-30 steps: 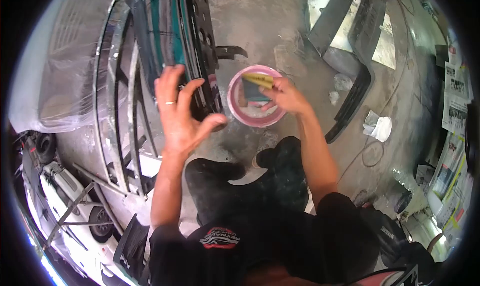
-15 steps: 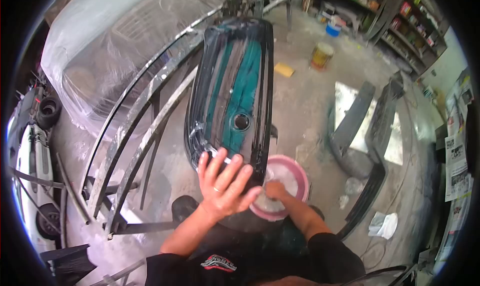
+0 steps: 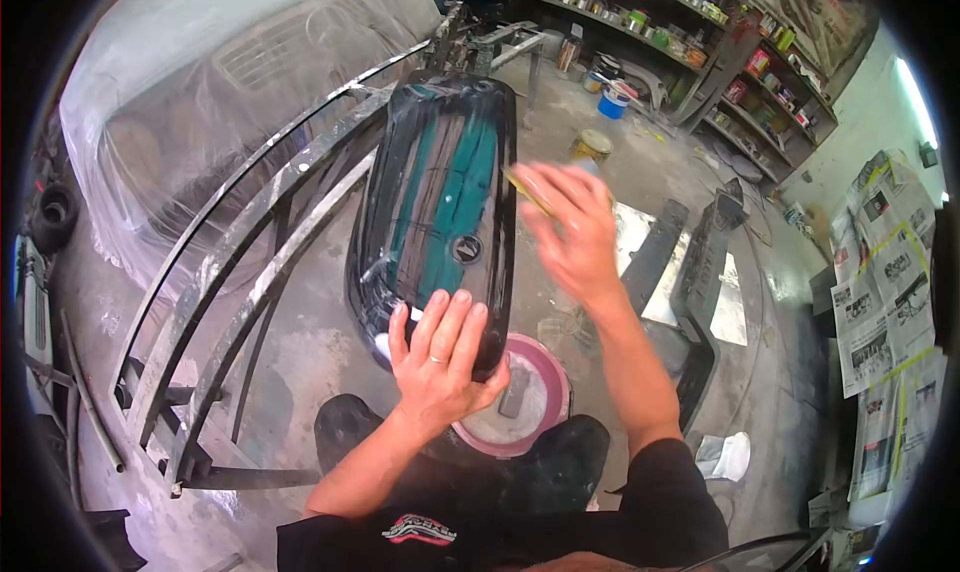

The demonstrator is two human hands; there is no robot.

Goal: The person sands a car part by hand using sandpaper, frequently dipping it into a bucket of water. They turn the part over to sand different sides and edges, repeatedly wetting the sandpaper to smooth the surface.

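Concrete floor [image 3: 285,357] lies beneath the frame [image 3: 302,166], at left. Right of it, the black-and-green panel [image 3: 425,212] runs lengthwise, its near end under the left hand [image 3: 440,367]; those fingers spread flat, gripping nothing, probably steadying it. Below the panel's near end, the pink basin [image 3: 564,374] sits within easy reach. Blurred, the right hand [image 3: 578,237] pinches yellowish paper [image 3: 528,192] at the panel's right edge, fingers nearly closed. Shirt logo [image 3: 420,530] and newsprint [image 3: 890,272] are illegible.
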